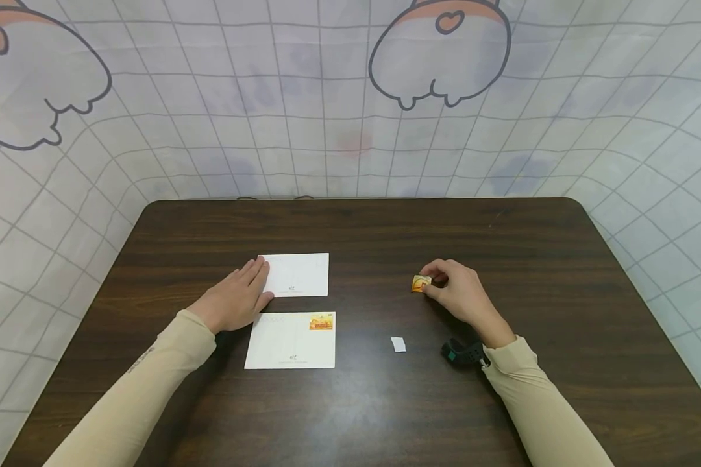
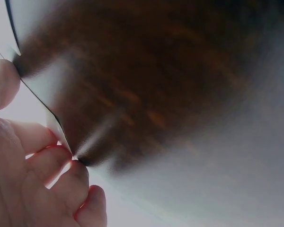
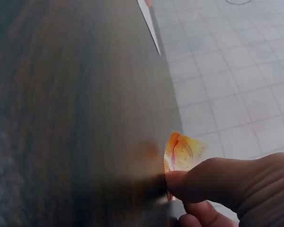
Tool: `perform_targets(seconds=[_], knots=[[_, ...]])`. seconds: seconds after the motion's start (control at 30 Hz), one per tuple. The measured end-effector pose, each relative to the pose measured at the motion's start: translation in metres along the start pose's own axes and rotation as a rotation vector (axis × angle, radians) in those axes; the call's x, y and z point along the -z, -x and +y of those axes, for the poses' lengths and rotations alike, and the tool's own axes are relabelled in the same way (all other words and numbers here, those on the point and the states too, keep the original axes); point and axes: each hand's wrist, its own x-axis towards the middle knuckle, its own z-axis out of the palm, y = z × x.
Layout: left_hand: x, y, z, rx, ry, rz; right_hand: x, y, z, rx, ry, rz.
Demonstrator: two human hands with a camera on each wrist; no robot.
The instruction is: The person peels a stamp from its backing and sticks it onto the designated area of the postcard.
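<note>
My left hand [image 1: 237,297] rests with straight fingers on the left edge of the upper white card [image 1: 298,275]. Between thumb and fingers, my right hand [image 1: 457,290] pinches a small orange-yellow stamp [image 1: 418,283], to the right of that card and apart from it. The right wrist view shows the stamp [image 3: 182,151] with a perforated edge, partly covered by the thumb. Below the upper card lies a second white card [image 1: 289,344] with an orange stamp [image 1: 321,321] at its top right corner. A small white piece [image 1: 398,344] lies on the table nearer the front.
A dark wristband [image 1: 464,353] shows beside my right wrist. The brown table [image 1: 356,421] ends at a far edge in front of a white gridded cloth [image 1: 339,97] with cartoon drawings, which also hangs at both sides.
</note>
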Motion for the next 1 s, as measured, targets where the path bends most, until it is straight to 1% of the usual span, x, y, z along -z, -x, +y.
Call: perform_targets(seconds=[0.13,0.3,0.5,0.77,1.0], knots=[[-0.0010,-0.0009,-0.0011,0.000,-0.002,-0.006,-0.0020,0.0016,-0.0006,0.011,-0.018,0.021],[-0.0026,-0.0021,-0.0022,0.000,-0.003,-0.004,-0.0050,0.0019,-0.0007,0.045,-0.031,0.047],[-0.0030,-0.0015,-0.0022,0.003,-0.006,-0.008,-0.0075,0.0014,-0.0008,0.030,-0.047,0.043],[-0.0018,-0.0014,-0.0011,0.004,0.003,-0.008,-0.0076,0.0024,-0.0017,0.058,-0.078,0.062],[-0.0020,-0.0003,-0.0010,0.009,0.008,-0.007,-0.0090,0.0034,-0.0031,0.051,-0.105,0.064]])
